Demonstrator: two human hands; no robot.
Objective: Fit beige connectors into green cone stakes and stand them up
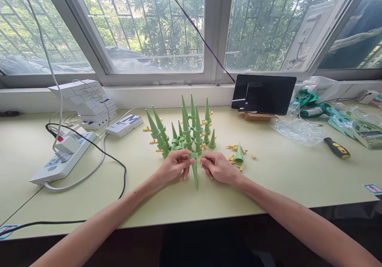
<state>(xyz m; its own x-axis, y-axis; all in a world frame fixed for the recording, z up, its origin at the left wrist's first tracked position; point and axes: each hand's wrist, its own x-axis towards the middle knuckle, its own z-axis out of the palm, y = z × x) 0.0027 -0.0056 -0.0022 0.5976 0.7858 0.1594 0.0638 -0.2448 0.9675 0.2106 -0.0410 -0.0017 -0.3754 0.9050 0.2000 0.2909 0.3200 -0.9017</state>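
Note:
My left hand (175,165) pinches the upper end of a green plastic spike (195,175), whose tip points down toward the table. Just to the right of the spike, my right hand (220,168) is closed with thumb and finger together; whatever is in that pinch is too small to make out. Behind both hands stands a group of green spikes (186,129), points up, several with small yellow valves sticking out at the side. Beyond my right wrist, a green cone (239,155) stands among loose yellow pieces (231,147).
On the left lie a power strip (70,155) with cables and stacked white boxes (86,104). A tablet (265,94) leans at the back with a phone (258,98) before it. To the right are a screwdriver (337,147), clear plastic wrap (298,131) and bagged green items (343,119).

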